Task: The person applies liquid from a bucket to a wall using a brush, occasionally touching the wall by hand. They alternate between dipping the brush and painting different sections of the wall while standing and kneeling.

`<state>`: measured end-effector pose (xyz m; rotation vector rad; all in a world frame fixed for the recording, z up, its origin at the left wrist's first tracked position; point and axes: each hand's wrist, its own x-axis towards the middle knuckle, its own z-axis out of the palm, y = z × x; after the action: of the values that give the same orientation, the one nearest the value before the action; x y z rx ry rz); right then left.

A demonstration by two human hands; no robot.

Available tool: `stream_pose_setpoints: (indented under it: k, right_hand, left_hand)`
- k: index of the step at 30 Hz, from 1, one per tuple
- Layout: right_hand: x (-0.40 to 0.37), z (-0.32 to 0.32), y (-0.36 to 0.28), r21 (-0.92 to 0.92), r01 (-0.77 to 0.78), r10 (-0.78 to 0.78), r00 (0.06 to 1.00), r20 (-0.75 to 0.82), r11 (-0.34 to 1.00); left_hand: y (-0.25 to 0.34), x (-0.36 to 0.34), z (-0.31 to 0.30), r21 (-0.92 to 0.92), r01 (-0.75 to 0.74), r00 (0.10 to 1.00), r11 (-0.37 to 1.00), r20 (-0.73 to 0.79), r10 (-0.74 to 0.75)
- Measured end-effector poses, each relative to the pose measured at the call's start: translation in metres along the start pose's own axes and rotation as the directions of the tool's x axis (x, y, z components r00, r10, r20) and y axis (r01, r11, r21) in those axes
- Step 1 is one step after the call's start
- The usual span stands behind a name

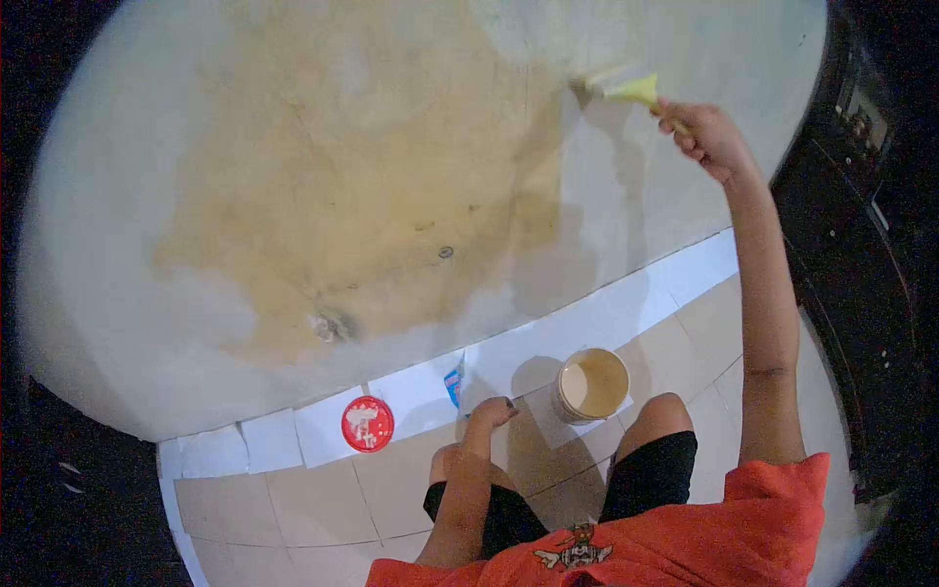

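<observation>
My right hand [706, 137] is closed round the handle of a paintbrush [641, 90] with a yellow grip, raised at the upper right. The dark bristles meet the wall [665, 186], beside a wide tan patch [391, 147] of coating; the brush head is slightly blurred. Low in front of me, my left hand [492, 412] hangs by my knee with its fingers curled in. A dark spot shows at its fingertips, but whether they hold anything is hidden. Right of that hand stands an open bucket [594, 384] with cream-coloured paint inside.
White paper sheets [528, 352] line the floor along the wall's foot. A red lid [368, 424] smeared with white lies on them, and a blue-and-white packet [453, 387] leans nearby. Beige tiles [313, 499] cover the floor. Dark furniture [851, 245] stands at the right.
</observation>
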<state>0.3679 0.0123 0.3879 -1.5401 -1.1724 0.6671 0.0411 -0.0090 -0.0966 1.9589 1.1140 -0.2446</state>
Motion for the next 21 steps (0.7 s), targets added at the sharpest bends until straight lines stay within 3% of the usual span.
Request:
stream_pose_setpoints:
  k: [2, 3, 5, 6, 7, 8, 9, 11, 13, 15, 16, 18, 20, 21]
  right_hand:
    - [-0.012, -0.003, -0.041, -0.002, 0.323, -0.321, 0.941, -0.108, 0.946]
    - [-0.013, -0.008, -0.063, -0.004, 0.331, -0.329, 0.937, -0.118, 0.944]
    - [-0.012, -0.017, -0.102, 0.052, 0.517, -0.508, 0.853, -0.121, 0.855]
    - [-0.019, -0.008, -0.119, 0.053, 0.517, -0.508, 0.852, -0.13, 0.854]
    - [-0.024, 0.007, -0.135, 0.043, 0.447, -0.42, 0.867, -0.269, 0.894]
    - [-0.027, 0.016, -0.145, 0.045, 0.371, -0.324, 0.857, -0.4, 0.927]
    - [-0.013, 0.016, -0.138, 0.047, 0.369, -0.321, 0.859, -0.399, 0.928]
    - [0.039, 0.017, -0.095, 0.075, 0.435, -0.39, 0.861, -0.326, 0.897]
    - [0.059, 0.028, -0.039, -0.088, 0.302, -0.315, 0.903, -0.293, 0.949]
    - [0.054, 0.052, 0.021, 0.041, 0.159, -0.137, 0.937, -0.321, 0.986]
    - [0.047, 0.059, 0.048, 0.051, 0.122, -0.099, 0.94, -0.325, 0.991]
    - [0.032, 0.076, 0.095, 0.082, 0.063, -0.032, 0.94, -0.34, 0.995]
    - [0.018, 0.097, 0.134, 0.144, 0.018, 0.034, 0.936, -0.351, 0.989]
    - [0.009, 0.107, 0.153, 0.183, -0.004, 0.07, 0.932, -0.356, 0.983]
  left_hand:
    - [0.007, -0.004, -0.009, 0.152, -0.105, 0.991, 0.983, 0.096, 0.091]
    - [0.004, 0.001, -0.006, 0.161, -0.112, 0.991, 0.98, 0.091, 0.098]
    - [-0.009, 0.0, 0.007, 0.191, -0.167, 0.985, 0.967, 0.082, 0.154]
    - [-0.016, -0.009, 0.017, 0.319, -0.353, 0.934, 0.88, 0.06, 0.353]
    - [-0.022, -0.02, 0.032, 0.325, -0.352, 0.934, 0.878, 0.063, 0.351]
    - [-0.03, -0.028, 0.052, 0.157, -0.368, 0.929, 0.916, 0.031, 0.368]
    - [-0.032, -0.035, 0.064, -0.019, -0.378, 0.926, 0.926, -0.005, 0.378]
    - [-0.004, -0.082, 0.061, 0.033, -0.379, 0.925, 0.925, 0.046, 0.378]
    - [0.021, -0.133, 0.056, 0.072, -0.375, 0.924, 0.924, 0.105, 0.367]
    - [0.035, -0.162, 0.049, -0.113, -0.398, 0.911, 0.911, 0.069, 0.406]
    - [0.035, -0.17, 0.046, -0.118, -0.397, 0.911, 0.91, 0.073, 0.406]
    - [0.029, -0.184, 0.033, -0.249, -0.36, 0.931, 0.899, -0.034, 0.363]
    - [0.024, -0.19, 0.003, -0.233, -0.402, 0.914, 0.885, -0.162, 0.372]
    - [0.029, -0.199, -0.025, -0.058, -0.463, 0.861, 0.884, -0.265, 0.434]
